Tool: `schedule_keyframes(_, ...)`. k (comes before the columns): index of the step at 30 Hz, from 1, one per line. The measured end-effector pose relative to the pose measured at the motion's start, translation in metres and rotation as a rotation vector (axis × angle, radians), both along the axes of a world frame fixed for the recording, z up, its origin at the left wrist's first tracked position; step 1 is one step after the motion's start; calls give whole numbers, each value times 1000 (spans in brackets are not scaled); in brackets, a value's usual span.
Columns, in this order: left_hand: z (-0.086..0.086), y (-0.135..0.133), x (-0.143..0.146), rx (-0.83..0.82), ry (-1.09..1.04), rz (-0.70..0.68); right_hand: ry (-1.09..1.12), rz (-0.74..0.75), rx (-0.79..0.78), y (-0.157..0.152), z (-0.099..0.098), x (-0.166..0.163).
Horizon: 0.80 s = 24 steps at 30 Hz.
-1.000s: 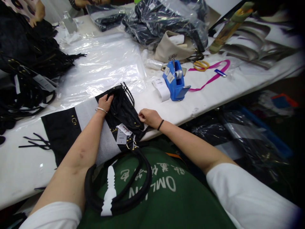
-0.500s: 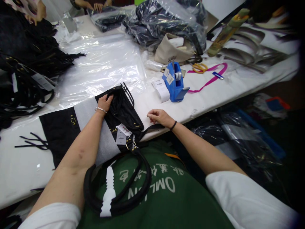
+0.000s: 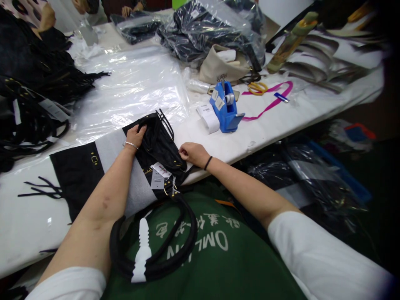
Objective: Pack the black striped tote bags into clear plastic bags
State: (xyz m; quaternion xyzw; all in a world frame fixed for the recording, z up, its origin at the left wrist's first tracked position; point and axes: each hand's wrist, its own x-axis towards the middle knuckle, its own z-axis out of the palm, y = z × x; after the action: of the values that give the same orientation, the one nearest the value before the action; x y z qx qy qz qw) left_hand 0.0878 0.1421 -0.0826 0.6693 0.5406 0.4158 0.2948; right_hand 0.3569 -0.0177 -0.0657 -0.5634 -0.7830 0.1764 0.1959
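A black fringed handbag (image 3: 164, 152) lies on the white-covered table at its front edge. My left hand (image 3: 135, 137) is closed on the folded upper part of the bag, its thumb on the black material. My right hand (image 3: 194, 154) pinches at the bag's right edge, its fingertips closed together against it. Paper tags (image 3: 158, 180) hang by the gold rings. The black handles (image 3: 190, 233), with a white paper strip (image 3: 144, 246) round them, droop over my green apron. A grey-white sheet (image 3: 108, 143) crosses the bag beneath my left forearm.
Clear plastic bags (image 3: 134, 79) cover the table's middle. A blue tape dispenser (image 3: 225, 108), yellow scissors (image 3: 258, 88) and a pink ribbon (image 3: 268, 109) lie to the right. Black bags (image 3: 31, 66) are heaped at left. Other people's hands (image 3: 126, 10) show at the far side.
My right hand has moved left, from beside the bag to its right edge. My left hand keeps its grip on the bag.
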Motion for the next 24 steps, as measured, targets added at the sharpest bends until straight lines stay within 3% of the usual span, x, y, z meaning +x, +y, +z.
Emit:
schedule_keyframes(7,0,-1,0,-8,4,-2,421,-101,-128,0,-8,14)
schedule_keyframes(13,5,-3,1,-6,18,-6,724,-184,-399,-15,-1,38)
schedule_keyframes(19,1,-1,0,8,22,9,390,-105,-161,-12,-2,21)
schedule_keyframes(24,0,0,1,6,10,2,92,-84,-77,3,1,-5)
